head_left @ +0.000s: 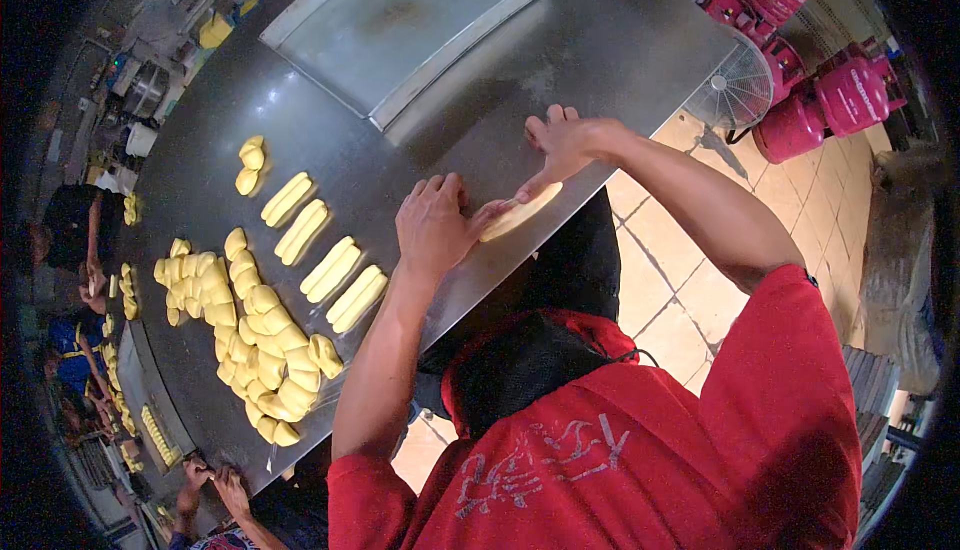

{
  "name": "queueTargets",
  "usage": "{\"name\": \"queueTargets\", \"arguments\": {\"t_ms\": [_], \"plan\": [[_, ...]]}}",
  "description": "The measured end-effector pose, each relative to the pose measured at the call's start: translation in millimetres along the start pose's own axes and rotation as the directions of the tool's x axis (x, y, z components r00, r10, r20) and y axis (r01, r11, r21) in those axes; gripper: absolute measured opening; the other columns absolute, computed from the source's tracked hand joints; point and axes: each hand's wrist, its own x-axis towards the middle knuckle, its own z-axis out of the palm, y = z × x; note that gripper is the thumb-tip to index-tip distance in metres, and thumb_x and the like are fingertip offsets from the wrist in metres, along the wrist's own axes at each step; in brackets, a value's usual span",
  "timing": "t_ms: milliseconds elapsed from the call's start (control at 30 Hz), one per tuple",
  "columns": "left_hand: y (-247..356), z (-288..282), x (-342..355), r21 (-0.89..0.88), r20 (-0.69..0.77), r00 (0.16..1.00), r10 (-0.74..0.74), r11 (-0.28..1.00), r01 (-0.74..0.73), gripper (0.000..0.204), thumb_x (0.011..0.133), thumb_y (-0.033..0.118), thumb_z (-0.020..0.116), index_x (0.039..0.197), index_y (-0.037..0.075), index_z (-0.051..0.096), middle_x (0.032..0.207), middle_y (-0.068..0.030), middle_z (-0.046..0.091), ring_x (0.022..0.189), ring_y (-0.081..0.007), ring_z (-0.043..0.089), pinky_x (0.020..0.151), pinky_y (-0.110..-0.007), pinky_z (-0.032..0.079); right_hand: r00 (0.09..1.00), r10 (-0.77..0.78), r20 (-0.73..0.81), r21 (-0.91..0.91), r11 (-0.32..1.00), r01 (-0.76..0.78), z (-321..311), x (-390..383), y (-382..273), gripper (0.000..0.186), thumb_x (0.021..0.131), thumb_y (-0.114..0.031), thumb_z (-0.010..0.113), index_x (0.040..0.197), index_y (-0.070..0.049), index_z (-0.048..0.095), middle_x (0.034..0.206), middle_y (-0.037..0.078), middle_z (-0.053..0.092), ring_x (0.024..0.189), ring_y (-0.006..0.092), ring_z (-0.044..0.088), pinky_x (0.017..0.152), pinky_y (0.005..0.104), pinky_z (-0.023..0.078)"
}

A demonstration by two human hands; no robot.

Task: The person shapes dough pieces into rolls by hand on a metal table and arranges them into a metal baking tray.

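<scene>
A long, pale yellow dough strip (524, 214) lies along the near edge of the metal table. My left hand (432, 222) is at its left end, the thumb stretched out onto the dough and the half-bent fingers resting on the metal. Over the far right end is my right hand (566, 153), its thumb pressing down on the strip while the bent fingers stay apart from it. The two thumbs point toward each other. Left of my left forearm are several paired dough strips (330, 270) in a row. Beyond them sits a heap of cut dough pieces (262, 338).
A large shallow metal tray (335, 35) stands at the back of the table (590, 50). A small dough cluster (250, 165) lies at the left. Another person's hands (215, 485) work at lower left. Pink gas cylinders (850, 98) and a round fan (735, 82) are at right.
</scene>
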Motion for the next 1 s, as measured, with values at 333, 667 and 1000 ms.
{"name": "queueTargets", "arguments": {"t_ms": [333,667,1000], "plan": [[-0.7,0.2,2.3,0.038,-0.007,1.0,-0.013,0.999,0.013,0.054,0.068,0.06,0.072,0.078,0.009,0.058,0.071,-0.006,0.06,0.073,-0.0269,0.061,0.065,-0.039,0.043,0.991,0.058,-0.117,0.094,0.994,-0.047,5.3,-4.2,1.0,0.094,0.061,-0.07,0.073,0.128,-0.011,0.043,0.123,0.02,0.042,0.124,0.0387,0.037,0.094,0.0547,0.037],[-3.4,-0.7,-7.3,0.082,-0.033,0.999,-0.015,0.996,0.017,0.043,0.074,0.05,0.071,0.082,0.01,0.059,0.08,-0.0067,0.06,0.081,-0.027,0.059,0.069,-0.04,0.042,0.971,-0.102,-0.218,0.082,0.989,0.123,20.9,-1.0,25.1,0.068,0.071,-0.064,0.07,0.111,-0.013,0.049,0.112,0.015,0.043,0.117,0.0317,0.038,0.09,0.0445,0.033],[13.8,-5.5,-26.8,-0.078,0.028,1.0,-0.003,0.997,0.005,0.031,0.083,0.032,0.068,0.102,0.008,0.062,0.096,-0.0102,0.059,0.094,-0.0304,0.056,0.076,-0.041,0.043,0.701,-0.463,-0.543,0.129,0.778,0.614,52.4,4.4,36.0,0.028,0.076,-0.02,0.07,0.094,-0.001,0.06,0.087,0.016,0.063,0.083,0.0332,0.061,0.073,0.0403,0.048]]}}
